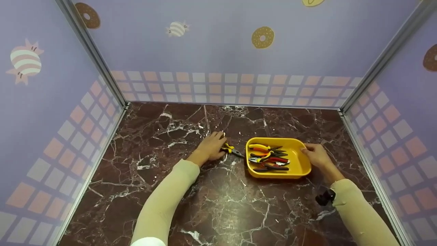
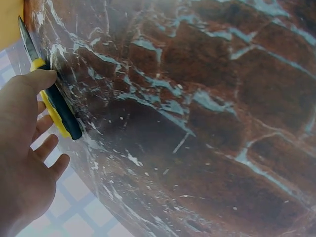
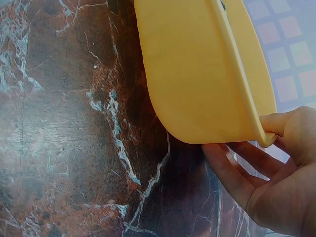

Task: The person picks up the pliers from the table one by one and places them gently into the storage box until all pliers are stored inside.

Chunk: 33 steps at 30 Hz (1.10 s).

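My left hand [image 1: 212,146] grips pliers [image 1: 235,151] with yellow-and-black handles, low over the marble-patterned surface. In the left wrist view, the thumb lies across the handles of these pliers [image 2: 60,106] and the fingers are behind them. Their jaws point toward the yellow plastic bin [image 1: 302,164]. On the right, my right hand [image 1: 319,157] holds the bin's end, thumb over the rim and fingers beneath, as the right wrist view shows of the bin [image 3: 197,74]. Several pliers [image 1: 269,159] with yellow, red and black handles lie inside, mostly toward its left.
The dark red surface [image 1: 225,205] with white veins is enclosed by lilac panels [image 1: 218,51] at the back and both sides. Metal edging [image 1: 92,177] runs along the left panel's foot. A black device [image 1: 325,197] sits at the right wrist.
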{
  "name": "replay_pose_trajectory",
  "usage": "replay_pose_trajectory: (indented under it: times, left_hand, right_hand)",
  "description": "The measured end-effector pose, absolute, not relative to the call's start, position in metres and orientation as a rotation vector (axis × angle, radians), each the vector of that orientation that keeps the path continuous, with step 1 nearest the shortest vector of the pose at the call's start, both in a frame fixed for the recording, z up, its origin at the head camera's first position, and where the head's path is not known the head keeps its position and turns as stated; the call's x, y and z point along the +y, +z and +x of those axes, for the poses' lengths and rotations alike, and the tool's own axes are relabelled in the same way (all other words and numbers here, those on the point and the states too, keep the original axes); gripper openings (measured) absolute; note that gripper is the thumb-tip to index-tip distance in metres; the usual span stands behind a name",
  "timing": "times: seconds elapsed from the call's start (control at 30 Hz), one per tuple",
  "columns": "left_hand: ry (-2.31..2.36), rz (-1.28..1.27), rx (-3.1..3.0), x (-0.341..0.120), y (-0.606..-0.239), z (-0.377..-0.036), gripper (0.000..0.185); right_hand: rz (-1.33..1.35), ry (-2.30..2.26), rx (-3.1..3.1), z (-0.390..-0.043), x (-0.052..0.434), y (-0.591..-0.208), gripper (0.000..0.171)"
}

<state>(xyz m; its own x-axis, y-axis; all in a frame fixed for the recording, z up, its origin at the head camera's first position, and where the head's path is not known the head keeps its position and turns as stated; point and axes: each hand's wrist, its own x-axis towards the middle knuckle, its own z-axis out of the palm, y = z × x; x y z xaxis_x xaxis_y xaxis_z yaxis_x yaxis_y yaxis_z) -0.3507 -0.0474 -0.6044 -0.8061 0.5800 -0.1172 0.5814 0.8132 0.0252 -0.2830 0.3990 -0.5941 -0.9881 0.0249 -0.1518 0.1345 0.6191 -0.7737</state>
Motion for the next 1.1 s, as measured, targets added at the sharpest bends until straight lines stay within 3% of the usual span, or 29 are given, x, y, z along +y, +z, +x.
replay_pose_trajectory:
  times: [0.27,1.1]
  left_hand:
    - [0.112,0.923,2.863,-0.057,-0.609,-0.349,0.066]
    - [0.114,1.034,2.871,-0.067,-0.607,-0.337,0.041]
  right_hand:
    - [0.124,-1.316,2.709,-0.286,0.397,-0.595,0.043]
    - [0.151,-1.319,2.703,-0.284,0.399,-0.595,0.044]
